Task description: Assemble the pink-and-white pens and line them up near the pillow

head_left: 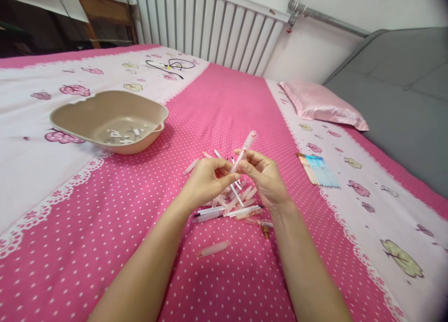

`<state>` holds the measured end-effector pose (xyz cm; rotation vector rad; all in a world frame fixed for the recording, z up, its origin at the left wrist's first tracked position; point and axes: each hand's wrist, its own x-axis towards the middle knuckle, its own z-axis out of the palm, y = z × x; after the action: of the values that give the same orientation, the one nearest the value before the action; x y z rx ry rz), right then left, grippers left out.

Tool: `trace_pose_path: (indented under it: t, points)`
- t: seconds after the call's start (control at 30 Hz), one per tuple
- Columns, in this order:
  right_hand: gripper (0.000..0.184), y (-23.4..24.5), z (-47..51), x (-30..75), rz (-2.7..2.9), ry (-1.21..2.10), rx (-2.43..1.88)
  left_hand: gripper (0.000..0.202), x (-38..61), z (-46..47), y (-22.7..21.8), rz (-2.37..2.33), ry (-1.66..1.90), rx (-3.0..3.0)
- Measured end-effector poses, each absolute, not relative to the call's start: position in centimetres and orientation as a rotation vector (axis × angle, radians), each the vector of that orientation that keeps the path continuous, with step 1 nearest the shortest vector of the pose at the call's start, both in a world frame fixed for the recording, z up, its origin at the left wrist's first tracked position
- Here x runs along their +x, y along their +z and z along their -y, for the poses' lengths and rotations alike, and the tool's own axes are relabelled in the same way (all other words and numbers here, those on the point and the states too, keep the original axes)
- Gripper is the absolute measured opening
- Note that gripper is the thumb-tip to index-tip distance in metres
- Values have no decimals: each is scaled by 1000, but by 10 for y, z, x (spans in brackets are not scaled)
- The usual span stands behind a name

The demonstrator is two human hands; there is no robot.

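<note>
From the head camera, a bed with a pink dotted cover (238, 98) and printed white bands down both sides. At the far end, a white radiator (210, 25), with a grey pipe (325, 22) along the wall beside. Left of the radiator, wooden furniture (105, 15). On the right, a pink pillow (324, 102) close to a grey padded headboard (395, 79). Farther off on the left band, a looped black cable (185, 64). Right of the hands, a flat row of slim blue and peach pieces (319, 171). Beneath the hands, and partly hidden by them, a loose pile of pink pen barrels and white refills (245, 205); nearer, one barrel (214, 248) lying apart.

To the left, a beige basin (87, 114), holding small white bits (122, 136) scattered over the bottom.

Above the pile, a pale pink tube (245, 149) held aslant between both hands. Left hand (208, 182) nearly closed, thumb and fingers at the lower end; right hand (266, 175) pinching around the middle, with fingers curled.
</note>
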<state>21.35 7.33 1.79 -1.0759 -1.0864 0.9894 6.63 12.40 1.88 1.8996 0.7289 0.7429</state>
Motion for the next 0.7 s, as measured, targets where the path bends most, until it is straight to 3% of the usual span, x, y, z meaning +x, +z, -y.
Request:
trace_pose_path:
  t: [0.23,0.7]
  points:
    - [34,16,-73,219,1093,1148,-1033,27,63,-121,21,-495,453,1836]
    - [26,15,-74,218,998,1091,-1074,21,80,-111,15,-817,747,1799]
